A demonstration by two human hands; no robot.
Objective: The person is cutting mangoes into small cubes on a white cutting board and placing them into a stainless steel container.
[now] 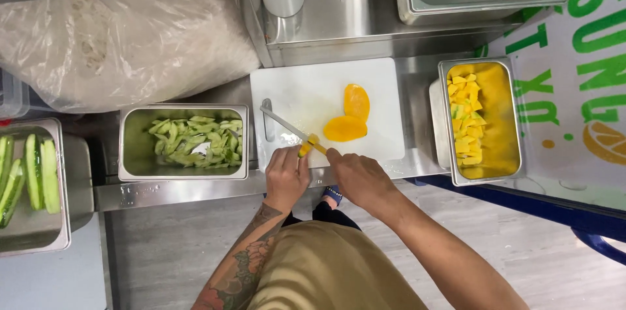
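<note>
Left hand (285, 173) pinching mango piece (305, 147) at near edge of cutting board (326, 111); right hand (357, 176) clamped on knife (293, 131). Blade running diagonally, far-left across board, over piece. Both hands equally near.

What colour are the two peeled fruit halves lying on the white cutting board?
Orange-yellow: the two peeled fruit halves on the white cutting board show best in the head view.

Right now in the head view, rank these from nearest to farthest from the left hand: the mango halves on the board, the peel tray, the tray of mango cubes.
From the left hand:
1. Mango halves, on the white board, up and right.
2. Peel tray, to the left.
3. Tray of mango cubes, far right.
</note>
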